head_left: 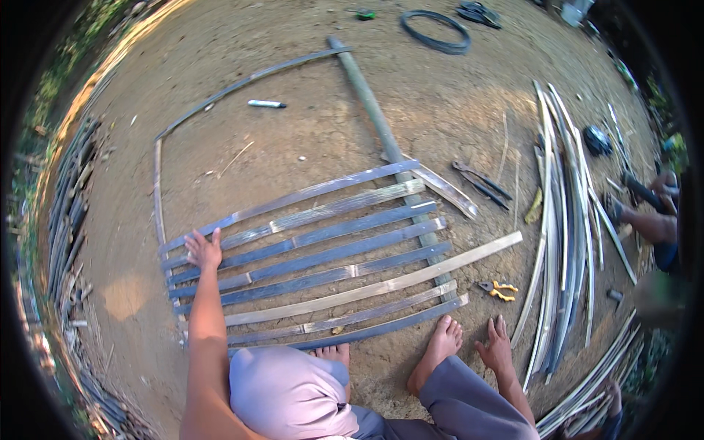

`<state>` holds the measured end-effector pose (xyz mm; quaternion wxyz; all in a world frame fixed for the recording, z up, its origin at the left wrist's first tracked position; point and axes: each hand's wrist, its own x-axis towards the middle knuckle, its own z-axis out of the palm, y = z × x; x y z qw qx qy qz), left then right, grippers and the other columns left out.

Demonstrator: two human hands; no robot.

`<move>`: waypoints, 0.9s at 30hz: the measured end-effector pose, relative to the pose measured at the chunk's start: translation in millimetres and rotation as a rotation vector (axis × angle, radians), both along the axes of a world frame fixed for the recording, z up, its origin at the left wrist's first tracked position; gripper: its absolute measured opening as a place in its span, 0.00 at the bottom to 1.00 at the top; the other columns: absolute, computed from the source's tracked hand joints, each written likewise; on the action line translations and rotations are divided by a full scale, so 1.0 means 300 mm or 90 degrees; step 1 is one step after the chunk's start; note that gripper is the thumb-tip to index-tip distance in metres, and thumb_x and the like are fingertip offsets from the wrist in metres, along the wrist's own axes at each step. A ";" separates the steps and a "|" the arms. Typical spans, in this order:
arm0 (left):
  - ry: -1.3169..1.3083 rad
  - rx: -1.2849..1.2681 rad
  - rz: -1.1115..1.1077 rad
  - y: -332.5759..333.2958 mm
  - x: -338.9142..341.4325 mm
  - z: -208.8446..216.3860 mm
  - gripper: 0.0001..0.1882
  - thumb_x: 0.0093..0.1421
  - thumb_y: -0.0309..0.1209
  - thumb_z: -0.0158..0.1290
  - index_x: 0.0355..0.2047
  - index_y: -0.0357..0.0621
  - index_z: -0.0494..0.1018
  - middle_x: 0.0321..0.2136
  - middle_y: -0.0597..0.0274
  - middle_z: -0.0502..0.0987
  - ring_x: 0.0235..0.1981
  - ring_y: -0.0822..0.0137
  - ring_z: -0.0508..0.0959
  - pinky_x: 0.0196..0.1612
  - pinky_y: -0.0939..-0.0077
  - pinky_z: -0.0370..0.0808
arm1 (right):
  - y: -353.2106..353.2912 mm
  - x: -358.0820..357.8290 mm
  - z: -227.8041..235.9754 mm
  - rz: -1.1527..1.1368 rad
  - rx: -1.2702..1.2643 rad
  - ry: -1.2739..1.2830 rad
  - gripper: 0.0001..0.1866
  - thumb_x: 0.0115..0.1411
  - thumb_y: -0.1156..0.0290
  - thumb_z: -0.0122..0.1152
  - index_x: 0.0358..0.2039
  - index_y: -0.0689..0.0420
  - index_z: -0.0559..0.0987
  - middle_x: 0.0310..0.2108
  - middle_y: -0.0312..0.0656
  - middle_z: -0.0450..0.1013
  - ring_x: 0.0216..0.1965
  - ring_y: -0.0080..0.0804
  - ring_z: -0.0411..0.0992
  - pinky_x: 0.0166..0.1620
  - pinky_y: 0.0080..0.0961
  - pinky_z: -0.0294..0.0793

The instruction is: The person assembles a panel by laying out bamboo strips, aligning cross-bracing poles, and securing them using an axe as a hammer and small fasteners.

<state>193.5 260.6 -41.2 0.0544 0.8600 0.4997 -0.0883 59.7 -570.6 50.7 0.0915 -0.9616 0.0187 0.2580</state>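
My left hand (204,249) rests with its fingers spread at the left ends of several split bamboo slats (323,251), holding nothing. The slats lie roughly side by side with gaps. Their right ends cross a long round pole (374,110); their left ends meet a thin side strip (158,191). One paler slat (381,281) reaches further right than the others. My right hand (496,348) is down by the dirt beside my right foot (442,345), its fingers apart and nothing in them. Yellow-handled pliers (499,290) lie just beyond it.
Dark-handled pincers (482,183), a marker pen (267,104) and a coil of dark wire (435,32) lie on the dirt. Long split strips (551,242) are heaped at right. Stacked sticks (70,205) line the left. Another person's leg and hand (664,194) show at far right.
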 end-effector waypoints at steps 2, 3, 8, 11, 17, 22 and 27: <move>-0.009 0.003 -0.001 -0.012 -0.003 0.014 0.55 0.63 0.74 0.40 0.77 0.51 0.41 0.77 0.44 0.34 0.78 0.46 0.36 0.73 0.33 0.37 | -0.006 -0.007 -0.006 0.004 0.001 0.014 0.50 0.53 0.58 0.74 0.71 0.61 0.61 0.74 0.65 0.47 0.74 0.61 0.49 0.70 0.49 0.59; -0.014 0.003 -0.002 -0.013 -0.006 0.018 0.55 0.63 0.74 0.40 0.77 0.51 0.41 0.77 0.44 0.35 0.78 0.46 0.36 0.73 0.33 0.37 | -0.004 -0.001 0.002 0.006 0.000 0.020 0.50 0.52 0.58 0.74 0.71 0.61 0.60 0.74 0.65 0.47 0.74 0.62 0.49 0.70 0.49 0.59; 0.024 -0.006 0.025 -0.042 -0.012 0.058 0.56 0.62 0.75 0.39 0.77 0.50 0.42 0.77 0.44 0.37 0.78 0.47 0.38 0.74 0.36 0.38 | -0.016 0.014 -0.008 0.025 0.026 0.052 0.52 0.52 0.59 0.73 0.72 0.62 0.57 0.74 0.68 0.44 0.74 0.67 0.46 0.71 0.50 0.58; 0.023 -0.004 0.016 -0.042 0.012 0.075 0.57 0.61 0.76 0.38 0.77 0.50 0.41 0.77 0.44 0.36 0.78 0.47 0.37 0.74 0.36 0.37 | -0.063 -0.003 -0.051 0.033 0.060 0.067 0.54 0.52 0.59 0.74 0.73 0.64 0.55 0.74 0.70 0.42 0.74 0.69 0.45 0.71 0.50 0.56; -0.029 -0.042 0.020 -0.042 -0.019 0.067 0.57 0.62 0.75 0.39 0.77 0.52 0.36 0.77 0.44 0.32 0.78 0.46 0.36 0.74 0.34 0.36 | -0.077 0.035 -0.040 0.044 0.061 0.158 0.57 0.50 0.60 0.75 0.73 0.67 0.52 0.73 0.75 0.39 0.74 0.71 0.41 0.73 0.46 0.54; -0.036 -0.061 0.026 -0.057 -0.017 0.082 0.57 0.62 0.74 0.40 0.77 0.53 0.36 0.77 0.44 0.31 0.78 0.47 0.35 0.74 0.35 0.35 | -0.077 0.071 -0.038 0.058 0.063 0.175 0.58 0.50 0.59 0.76 0.72 0.69 0.51 0.72 0.79 0.39 0.74 0.73 0.40 0.73 0.46 0.54; -0.049 -0.047 0.026 -0.072 -0.015 0.087 0.57 0.61 0.75 0.40 0.77 0.53 0.37 0.77 0.44 0.32 0.78 0.47 0.36 0.74 0.35 0.36 | -0.073 0.080 -0.044 0.067 0.031 0.175 0.59 0.51 0.55 0.75 0.72 0.71 0.51 0.71 0.80 0.39 0.74 0.74 0.41 0.72 0.47 0.56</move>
